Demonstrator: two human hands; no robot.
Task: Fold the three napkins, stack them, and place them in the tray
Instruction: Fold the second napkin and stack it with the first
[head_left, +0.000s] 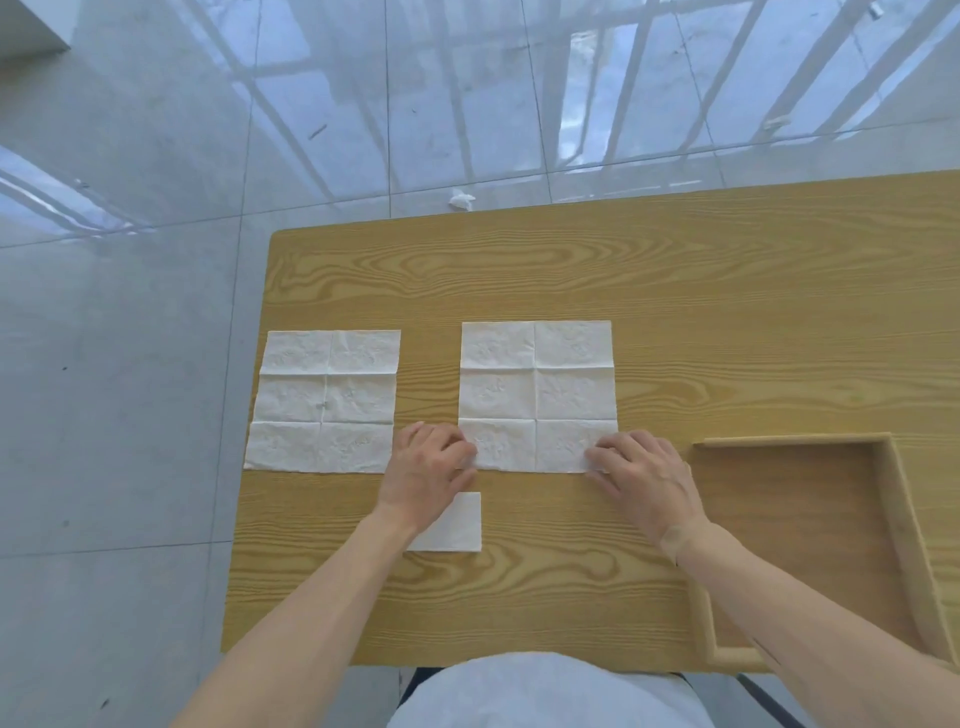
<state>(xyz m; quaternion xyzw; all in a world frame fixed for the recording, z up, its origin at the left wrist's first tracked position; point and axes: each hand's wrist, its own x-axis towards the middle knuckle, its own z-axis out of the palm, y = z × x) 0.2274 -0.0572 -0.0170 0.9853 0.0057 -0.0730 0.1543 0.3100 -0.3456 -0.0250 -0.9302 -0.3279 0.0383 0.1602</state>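
Two white napkins lie unfolded and flat on the wooden table (571, 270): the left napkin (324, 400) by the table's left edge, the middle napkin (537, 395) at the centre. My left hand (426, 467) pinches the middle napkin's near left corner. My right hand (644, 475) pinches its near right corner. A small folded napkin (457, 525) rests nearer me, partly under my left wrist. The wooden tray (893, 519) sits at the right with nothing inside it.
A crumpled bit of white paper (461, 199) lies on the glossy tiled floor beyond the table's far edge. The floor drops away right beside the left napkin. My white-clothed lap is at the table's near edge.
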